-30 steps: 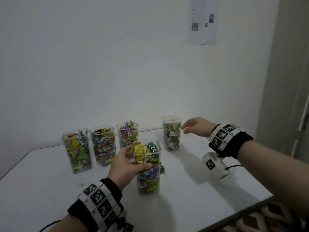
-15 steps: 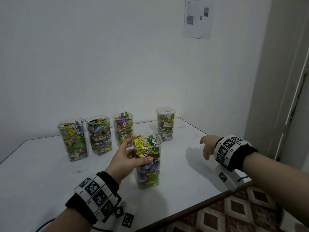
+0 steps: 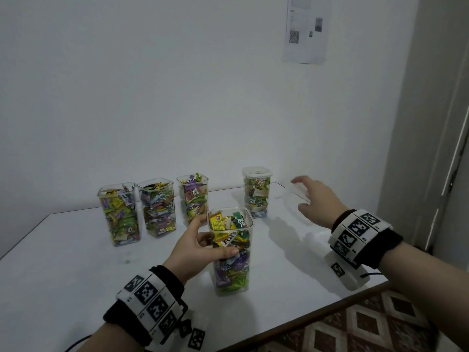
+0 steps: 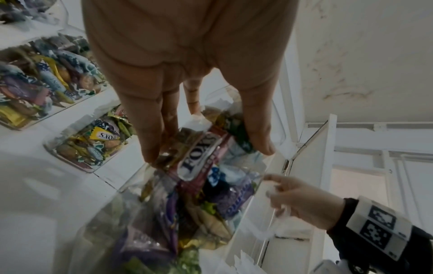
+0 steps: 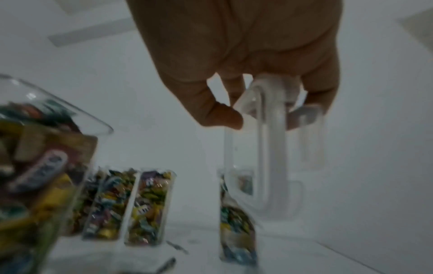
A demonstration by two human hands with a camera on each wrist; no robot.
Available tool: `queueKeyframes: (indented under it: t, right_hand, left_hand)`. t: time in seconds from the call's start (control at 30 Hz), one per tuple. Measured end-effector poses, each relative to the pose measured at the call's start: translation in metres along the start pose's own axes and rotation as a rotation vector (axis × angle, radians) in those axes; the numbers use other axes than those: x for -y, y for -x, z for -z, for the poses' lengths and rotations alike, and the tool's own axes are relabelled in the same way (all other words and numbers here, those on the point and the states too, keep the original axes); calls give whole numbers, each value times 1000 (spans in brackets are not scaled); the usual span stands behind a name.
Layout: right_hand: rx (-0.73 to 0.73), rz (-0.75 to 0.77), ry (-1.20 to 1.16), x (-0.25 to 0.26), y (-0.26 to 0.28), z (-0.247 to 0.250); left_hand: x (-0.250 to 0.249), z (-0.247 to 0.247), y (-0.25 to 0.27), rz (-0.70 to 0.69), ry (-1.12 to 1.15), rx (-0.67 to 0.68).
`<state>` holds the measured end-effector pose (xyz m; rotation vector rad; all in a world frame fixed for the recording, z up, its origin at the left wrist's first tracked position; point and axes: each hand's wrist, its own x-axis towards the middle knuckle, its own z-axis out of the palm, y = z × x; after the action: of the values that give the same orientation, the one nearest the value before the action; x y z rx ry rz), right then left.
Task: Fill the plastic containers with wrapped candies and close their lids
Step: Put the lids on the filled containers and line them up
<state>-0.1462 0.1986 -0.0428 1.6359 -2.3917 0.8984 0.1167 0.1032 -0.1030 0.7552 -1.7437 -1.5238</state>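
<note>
White worktop against a plain wall, with five candy-filled containers and one lid on its way.

On the near side the left hand grasps the open container, fingers curled round its clear wall, and the wrapped candies stand above its rim. The right hand is in the air beside the closed container and pinches a clear lid by its edge; the lid is blurred. Three open containers wait in a row at the back, also heaped. The main risk is probably the heap: a lid pressed on protruding wrappers may sit tilted, not snap, or push candies out onto the worktop. An edge pinch may also slip, since the lid looks smooth. If the left hand loosens, the tall container could tip under the pressing.
</note>
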Motion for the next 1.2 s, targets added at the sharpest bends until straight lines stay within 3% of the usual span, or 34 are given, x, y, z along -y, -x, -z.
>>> queueKeyframes:
  t: [0.1, 0.17, 0.3, 0.4, 0.47, 0.57, 0.83, 0.93, 1.07, 1.2]
  right_hand:
    - [-209, 173, -262, 30, 8, 14]
    - [-246, 180, -551, 52, 14, 20]
    - [-16, 107, -1106, 87, 25, 17]
    - [184, 49, -1320, 105, 32, -1]
    - [193, 42, -1316, 114, 35, -16]
    - [94, 48, -1204, 120, 34, -33]
    - [-159, 124, -705, 111, 28, -49]
    - [-100, 49, -587, 106, 23, -57]
    - [22, -92, -745, 105, 20, -63]
    - [74, -136, -829, 107, 19, -64]
  left_hand:
    - [4, -1, -1, -3, 16, -22]
    - [6, -2, 0, -1, 25, -31]
    - [5, -3, 1, -10, 26, -34]
    - [5, -4, 2, -13, 27, -46]
    - [4, -5, 2, -29, 19, -67]
    - [3, -6, 3, -54, 19, -79]
    - [3, -5, 4, -80, -8, -67]
    - [5, -4, 4, -88, -18, -68]
    - [5, -5, 3, -95, -32, -74]
    - [3, -7, 5, -106, -42, -80]
